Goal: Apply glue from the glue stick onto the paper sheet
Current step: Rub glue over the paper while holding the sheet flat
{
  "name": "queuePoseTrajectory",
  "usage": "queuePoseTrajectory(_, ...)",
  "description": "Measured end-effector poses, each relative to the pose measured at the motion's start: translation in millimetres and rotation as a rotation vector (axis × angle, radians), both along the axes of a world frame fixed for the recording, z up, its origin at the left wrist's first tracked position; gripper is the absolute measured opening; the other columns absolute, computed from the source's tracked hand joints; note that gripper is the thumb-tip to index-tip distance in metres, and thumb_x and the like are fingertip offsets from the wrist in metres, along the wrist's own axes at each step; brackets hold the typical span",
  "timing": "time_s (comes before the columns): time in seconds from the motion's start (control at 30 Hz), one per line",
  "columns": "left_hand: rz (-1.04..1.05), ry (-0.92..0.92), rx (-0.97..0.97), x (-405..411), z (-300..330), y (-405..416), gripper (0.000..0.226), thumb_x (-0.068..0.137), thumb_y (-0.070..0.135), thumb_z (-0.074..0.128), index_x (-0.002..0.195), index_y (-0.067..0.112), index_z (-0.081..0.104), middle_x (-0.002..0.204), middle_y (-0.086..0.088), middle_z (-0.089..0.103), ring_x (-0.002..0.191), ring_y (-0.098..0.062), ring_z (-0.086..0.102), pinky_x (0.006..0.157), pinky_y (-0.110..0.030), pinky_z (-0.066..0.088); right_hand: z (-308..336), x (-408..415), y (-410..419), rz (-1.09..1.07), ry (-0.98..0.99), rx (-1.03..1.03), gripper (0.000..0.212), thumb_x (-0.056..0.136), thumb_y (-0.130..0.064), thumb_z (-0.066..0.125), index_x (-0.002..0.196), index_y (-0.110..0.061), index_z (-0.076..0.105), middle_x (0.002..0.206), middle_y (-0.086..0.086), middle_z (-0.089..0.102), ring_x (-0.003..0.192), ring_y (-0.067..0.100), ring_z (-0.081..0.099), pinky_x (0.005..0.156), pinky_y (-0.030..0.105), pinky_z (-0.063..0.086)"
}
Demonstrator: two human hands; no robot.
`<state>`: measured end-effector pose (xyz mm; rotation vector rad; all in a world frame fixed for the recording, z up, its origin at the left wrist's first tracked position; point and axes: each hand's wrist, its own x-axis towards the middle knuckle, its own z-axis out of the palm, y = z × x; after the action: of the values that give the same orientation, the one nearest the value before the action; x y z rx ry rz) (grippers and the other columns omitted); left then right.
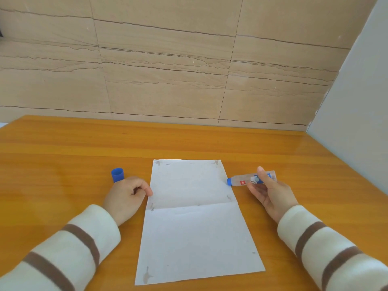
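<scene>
Wooden table (189, 141): right hand (270, 194) grips glue stick (245, 180).

White paper sheet (195, 223) flat on wooden bench (63, 148), greyish smears at corners. Right hand (270, 192) holds glue stick (241, 181), blue tip at sheet's right edge. Left hand (126, 196) loosely curled, touching left edge. Blue cap (117, 174) upright just behind it.

an orange wooden table (189, 141) stands against a tan stone-tiled wall (168, 59).

We see a white paper sheet (195, 223) on the orange table (84, 148); left of it a blue cap (117, 174); cream sleeves (69, 253) striped brown.
</scene>
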<state>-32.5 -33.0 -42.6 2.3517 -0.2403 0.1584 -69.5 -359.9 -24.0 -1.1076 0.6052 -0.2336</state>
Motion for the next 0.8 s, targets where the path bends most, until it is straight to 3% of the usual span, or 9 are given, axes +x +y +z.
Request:
queuePoseTrajectory(0.2,-0.008,0.008,-0.004,-1.3,2.2,-0.3,0.034,0.085,0.000,0.048,0.070,0.026,0.065,0.085,0.007,0.064,0.079,-0.017,0.059,0.073,-0.026,0.047,2.4,-1.5,3.4,-0.090,-0.047,0.217,0.043,0.069,-0.033,0.079,0.098,-0.010,0.056,0.103,0.016,0.066,0.073,0.019,0.074,0.055,0.022,0.057)
queuePoseTrajectory(0.33,-0.024,0.010,-0.012,-3.1,3.2,0.8,0.034,0.085,0.000,0.048,0.070,0.025,0.065,0.086,0.007,0.064,0.080,-0.019,0.059,0.073,-0.026,0.046,4.5,0.9,15.5,-0.081,-0.039,0.257,0.045,0.068,-0.035,0.080,0.099,-0.011,0.056,0.104,0.015,0.066,0.070,0.018,0.074,0.053,0.022,0.056)
queuePoseTrajectory(0.43,-0.040,0.018,-0.019,-4.7,3.6,3.6,0.036,0.085,0.000,0.047,0.070,0.027,0.065,0.085,0.010,0.064,0.080,-0.016,0.059,0.072,-0.025,0.046,5.8,2.8,28.9,-0.031,-0.035,0.251,0.049,0.065,-0.036,0.080,0.100,-0.010,0.060,0.097,0.014,0.069,0.067,0.016,0.073,0.052,0.020,0.055)
queuePoseTrajectory(0.6,-0.082,0.028,-0.032,-9.3,4.7,10.4,0.037,0.085,-0.001,0.048,0.069,0.027,0.066,0.084,0.010,0.065,0.081,-0.012,0.059,0.070,-0.018,0.044,5.2,5.2,58.6,0.131,-0.059,0.269,0.040,0.070,-0.033,0.078,0.092,-0.003,0.063,0.066,0.011,0.073,0.061,0.018,0.071,0.052,0.020,0.057)
queuePoseTrajectory(0.73,-0.098,0.041,-0.051,-10.2,6.2,12.9,0.039,0.085,-0.003,0.047,0.066,0.025,0.067,0.085,0.005,0.066,0.081,-0.016,0.060,0.076,-0.026,0.048,1.0,8.5,88.2,0.242,-0.077,0.220,0.035,0.075,-0.029,0.075,0.092,-0.001,0.067,0.066,0.007,0.072,0.060,0.018,0.070,0.054,0.020,0.056)
queuePoseTrajectory(0.8,-0.110,0.042,-0.056,-10.0,7.0,12.4,0.040,0.085,-0.003,0.047,0.064,0.024,0.068,0.085,0.005,0.065,0.082,-0.013,0.060,0.076,-0.022,0.047,-1.9,9.9,101.2,0.290,-0.068,0.187,0.030,0.077,-0.028,0.075,0.090,-0.002,0.068,0.069,0.008,0.072,0.061,0.019,0.070,0.055,0.021,0.056)
